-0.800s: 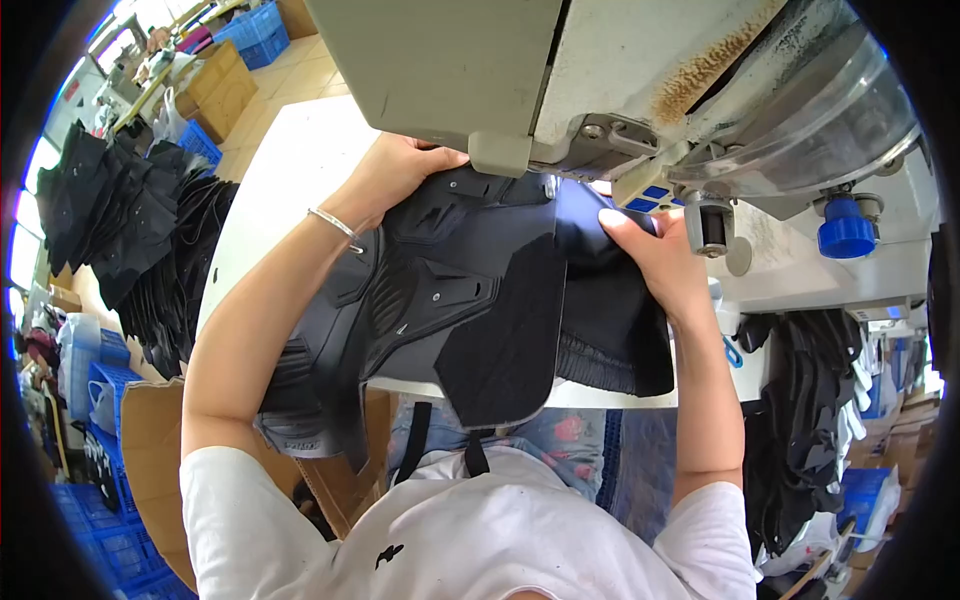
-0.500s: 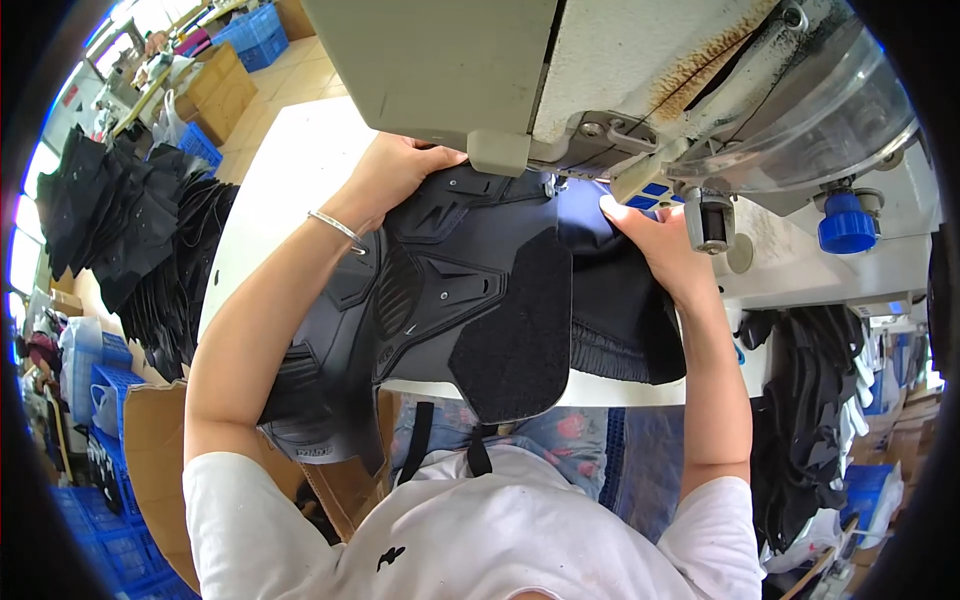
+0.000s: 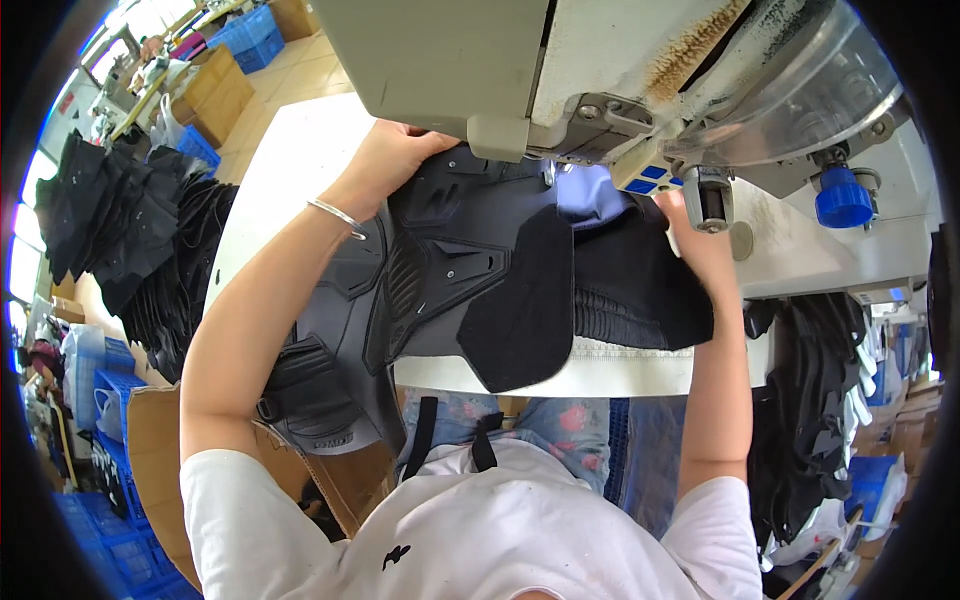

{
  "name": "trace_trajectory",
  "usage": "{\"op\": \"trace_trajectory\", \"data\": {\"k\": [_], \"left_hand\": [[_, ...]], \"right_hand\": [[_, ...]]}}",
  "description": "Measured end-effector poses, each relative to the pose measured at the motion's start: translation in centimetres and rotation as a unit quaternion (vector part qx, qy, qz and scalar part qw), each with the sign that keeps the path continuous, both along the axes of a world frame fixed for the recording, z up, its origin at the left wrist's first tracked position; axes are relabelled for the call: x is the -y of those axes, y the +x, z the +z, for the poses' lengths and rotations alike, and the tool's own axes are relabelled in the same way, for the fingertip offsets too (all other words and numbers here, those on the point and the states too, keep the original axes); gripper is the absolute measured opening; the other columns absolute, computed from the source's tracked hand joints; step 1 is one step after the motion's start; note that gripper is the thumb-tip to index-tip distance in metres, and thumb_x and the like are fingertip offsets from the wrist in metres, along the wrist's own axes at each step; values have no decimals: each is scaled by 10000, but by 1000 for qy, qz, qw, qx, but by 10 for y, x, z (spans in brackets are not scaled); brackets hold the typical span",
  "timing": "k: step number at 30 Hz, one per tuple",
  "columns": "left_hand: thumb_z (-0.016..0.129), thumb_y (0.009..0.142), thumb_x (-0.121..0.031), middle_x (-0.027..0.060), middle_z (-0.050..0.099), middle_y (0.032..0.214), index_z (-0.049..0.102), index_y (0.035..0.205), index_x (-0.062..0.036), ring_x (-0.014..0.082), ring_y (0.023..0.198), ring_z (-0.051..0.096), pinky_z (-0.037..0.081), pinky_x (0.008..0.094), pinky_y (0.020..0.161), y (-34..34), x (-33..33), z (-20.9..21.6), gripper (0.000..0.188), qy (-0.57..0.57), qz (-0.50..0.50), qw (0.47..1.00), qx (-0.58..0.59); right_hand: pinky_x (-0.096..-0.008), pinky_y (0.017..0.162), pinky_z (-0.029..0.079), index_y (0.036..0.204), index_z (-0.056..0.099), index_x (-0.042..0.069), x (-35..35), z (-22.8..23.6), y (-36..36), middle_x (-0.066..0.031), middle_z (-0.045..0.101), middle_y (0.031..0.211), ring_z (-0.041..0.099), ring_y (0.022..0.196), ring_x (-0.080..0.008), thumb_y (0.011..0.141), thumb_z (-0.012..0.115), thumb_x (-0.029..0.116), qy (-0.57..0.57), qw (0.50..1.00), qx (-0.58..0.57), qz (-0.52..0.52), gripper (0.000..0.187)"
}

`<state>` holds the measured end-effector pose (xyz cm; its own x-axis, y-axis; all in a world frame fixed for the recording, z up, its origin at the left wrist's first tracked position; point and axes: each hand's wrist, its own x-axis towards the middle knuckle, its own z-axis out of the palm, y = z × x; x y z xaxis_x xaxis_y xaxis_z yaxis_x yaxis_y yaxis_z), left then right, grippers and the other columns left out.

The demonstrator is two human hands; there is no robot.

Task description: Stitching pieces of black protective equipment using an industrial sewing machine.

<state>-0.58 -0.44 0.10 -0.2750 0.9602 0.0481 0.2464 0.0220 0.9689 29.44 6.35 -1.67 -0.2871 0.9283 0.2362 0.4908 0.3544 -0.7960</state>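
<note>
A large black moulded panel (image 3: 450,290), with raised ribs, plates and a fuzzy patch, lies under the sewing machine head (image 3: 590,135). My left hand (image 3: 392,165), a silver bangle on its wrist, is closed on the panel's far left edge, thumb on top. At the far right, my right hand (image 3: 695,235) grips the black fabric's edge; a metal fitting of the machine hides some of its fingers. Blue-violet lining (image 3: 592,195) shows between the panel and the folded fabric with gathered elastic (image 3: 630,310). The panel's left end hangs over the table's near edge.
The white table (image 3: 290,150) carries the machine, with a blue knob (image 3: 843,200) at right. Stacks of black pieces (image 3: 130,230) stand at left; more black pieces (image 3: 805,420) hang at right. A cardboard box (image 3: 160,460) sits below, beside blue crates (image 3: 110,520).
The panel has shifted slightly away from me and its right part has turned. My right hand has moved rightward, partly behind the metal fitting. More blue-violet lining shows.
</note>
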Motion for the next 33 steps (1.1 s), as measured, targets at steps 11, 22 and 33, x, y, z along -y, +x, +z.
{"op": "trace_trajectory", "data": {"k": [11,22,33], "left_hand": [[550,929,-59,82,522,1144,504,1189,-9,166,1119,498,384,315,976,119,207,-51,269,-100,-379,893,220],[570,891,-31,78,556,1259,455,1318,-17,213,1209,494,380,351,1022,92,123,-136,443,-39,75,996,-31],[663,852,-116,79,614,1198,540,1234,-26,154,1042,610,498,258,798,138,77,-67,411,-97,-107,926,348]], "right_hand": [[-361,804,497,1287,363,-30,170,-50,-17,-182,544,1109,563,985,-224,920,567,398,-228,875,-416,100,599],[-295,789,528,1207,498,-7,87,-59,15,-101,618,1067,630,907,-168,906,453,-7,-151,851,-496,-82,305],[-270,831,461,1313,431,17,108,-77,-11,-94,609,1078,588,947,-165,932,531,71,-125,915,-381,-49,398]]}}
